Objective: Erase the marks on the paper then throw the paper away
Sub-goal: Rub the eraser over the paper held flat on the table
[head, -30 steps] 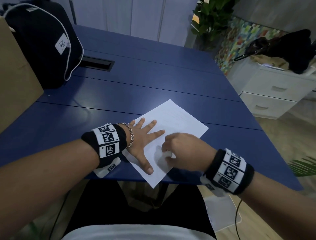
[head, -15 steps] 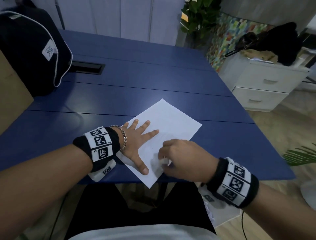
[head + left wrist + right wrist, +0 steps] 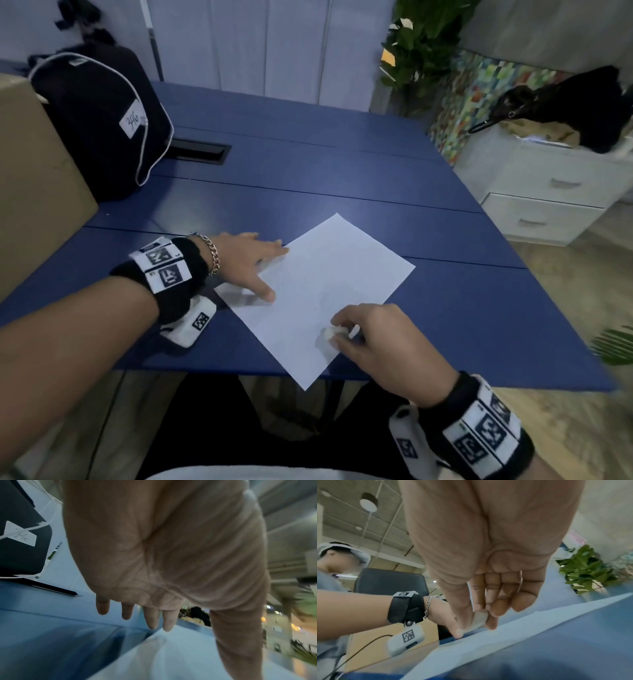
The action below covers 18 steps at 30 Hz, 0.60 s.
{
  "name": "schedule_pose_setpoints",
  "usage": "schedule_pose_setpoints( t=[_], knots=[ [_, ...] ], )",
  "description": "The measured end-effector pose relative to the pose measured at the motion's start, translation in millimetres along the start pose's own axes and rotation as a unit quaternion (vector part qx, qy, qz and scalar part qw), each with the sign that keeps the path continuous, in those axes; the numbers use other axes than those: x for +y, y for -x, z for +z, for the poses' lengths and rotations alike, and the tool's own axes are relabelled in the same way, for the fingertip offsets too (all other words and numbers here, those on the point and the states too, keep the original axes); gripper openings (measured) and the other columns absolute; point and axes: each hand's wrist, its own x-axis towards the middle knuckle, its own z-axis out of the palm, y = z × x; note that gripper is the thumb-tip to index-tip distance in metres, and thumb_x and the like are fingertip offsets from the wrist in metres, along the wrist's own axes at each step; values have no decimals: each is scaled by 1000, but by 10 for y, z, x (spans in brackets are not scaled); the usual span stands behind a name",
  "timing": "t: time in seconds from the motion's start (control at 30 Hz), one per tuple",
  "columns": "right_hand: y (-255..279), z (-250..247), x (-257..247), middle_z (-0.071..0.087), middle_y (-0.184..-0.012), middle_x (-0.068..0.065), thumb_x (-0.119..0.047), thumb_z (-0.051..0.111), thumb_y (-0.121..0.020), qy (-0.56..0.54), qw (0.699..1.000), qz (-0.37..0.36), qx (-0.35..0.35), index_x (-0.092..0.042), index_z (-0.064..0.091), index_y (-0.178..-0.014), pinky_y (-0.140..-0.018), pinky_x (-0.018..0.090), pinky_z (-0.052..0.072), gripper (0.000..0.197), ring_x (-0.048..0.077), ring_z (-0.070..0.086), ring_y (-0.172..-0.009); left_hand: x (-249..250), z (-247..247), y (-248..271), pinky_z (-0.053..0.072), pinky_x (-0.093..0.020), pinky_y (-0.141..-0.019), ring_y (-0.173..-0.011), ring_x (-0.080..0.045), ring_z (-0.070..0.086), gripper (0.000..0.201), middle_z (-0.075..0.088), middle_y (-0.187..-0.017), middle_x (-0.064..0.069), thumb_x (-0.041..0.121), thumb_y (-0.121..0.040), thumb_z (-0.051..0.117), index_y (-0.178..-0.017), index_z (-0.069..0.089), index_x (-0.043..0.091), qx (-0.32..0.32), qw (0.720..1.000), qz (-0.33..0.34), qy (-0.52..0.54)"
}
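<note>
A white sheet of paper point(image 3: 318, 291) lies at an angle on the blue table point(image 3: 308, 192), its near corner past the front edge. My left hand point(image 3: 250, 263) rests flat at the paper's left edge, fingers straight, thumb on the sheet; in the left wrist view the left hand point(image 3: 137, 615) hovers over the paper point(image 3: 171, 655). My right hand point(image 3: 370, 339) pinches a small white eraser point(image 3: 334, 331) over the paper's near right edge. The right wrist view shows the eraser point(image 3: 479, 619) between thumb and fingers, just above the paper point(image 3: 505, 635). Marks on the sheet are too faint to tell.
A black backpack point(image 3: 99, 120) and a cardboard box point(image 3: 30, 192) stand at the table's far left, beside a black cable slot point(image 3: 202, 150). A white drawer cabinet point(image 3: 555, 192) with a dark bag on top stands at right. A potted plant point(image 3: 421, 44) is behind.
My left hand has slid left, from the middle of the sheet to its left edge. My right hand with the eraser has drawn back to the paper's near right edge.
</note>
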Motion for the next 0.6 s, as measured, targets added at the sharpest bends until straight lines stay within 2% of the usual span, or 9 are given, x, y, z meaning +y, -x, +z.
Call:
schedule_pose_setpoints(
  t=[0.03,0.1,0.17,0.23,0.33,0.43,0.5,0.6],
  knots=[
    [-63,3,-7,72,-101,-14,-42,59,-99,17,1000,-1,-6,-31,70,-112,-79,32,57,20,5,64,-85,23,58,25,10,-67,-123,-161,-28,-2,124,-6,-173,21,92,-60,53,-164,2,47,-12,1000,0,-28],
    [-177,19,-7,71,-104,-11,-38,58,-99,68,997,0,-27,-30,68,-108,-81,38,57,16,15,65,-93,75,127,95,10,-67,-121,-161,-30,-4,120,-12,-172,23,93,-65,48,-163,-4,48,-15,998,3,-58],
    [-222,34,-8,66,-98,-8,-33,56,-97,117,992,-6,-55,-28,62,-95,-78,42,57,9,22,63,-91,101,147,162,10,-68,-120,-161,-31,-4,115,-11,-172,22,91,-72,50,-163,-5,47,-12,997,8,-71],
    [-184,39,-14,64,-91,-7,-31,56,-94,127,987,-28,-89,-27,58,-88,-75,42,56,7,20,62,-86,126,172,220,10,-70,-118,-161,-34,-7,115,-9,-173,20,89,-76,54,-164,-3,44,-17,996,26,-88],
    [-143,-56,-45,68,-90,-11,-30,62,-91,111,981,-69,-141,-28,67,-96,-75,35,56,7,8,61,-79,188,214,281,12,-71,-119,-161,-34,-6,119,-5,-174,16,91,-73,58,-166,4,40,-10,992,66,-111],
    [-403,-144,-64,70,-96,-12,-25,63,-96,89,987,-82,-110,-27,73,-103,-77,25,48,12,3,54,-76,225,207,266,12,-66,-122,-161,-30,-4,122,-2,-174,17,91,-70,63,-166,14,36,23,994,74,-72],
    [-650,-146,-58,71,-99,-9,-24,64,-97,84,988,-95,-86,-25,73,-108,-82,27,49,14,7,56,-81,231,202,221,5,-70,-122,-161,-31,-8,132,-6,-173,20,93,-64,65,-167,3,37,11,996,65,-57],
    [-897,-89,-69,72,-104,-6,-25,67,-97,73,983,-128,-110,-22,73,-113,-86,30,51,17,9,60,-86,229,209,183,-8,-77,-118,-160,-33,-15,140,-15,-171,24,92,-62,70,-165,-10,41,-18,998,48,-44]
  ],
)
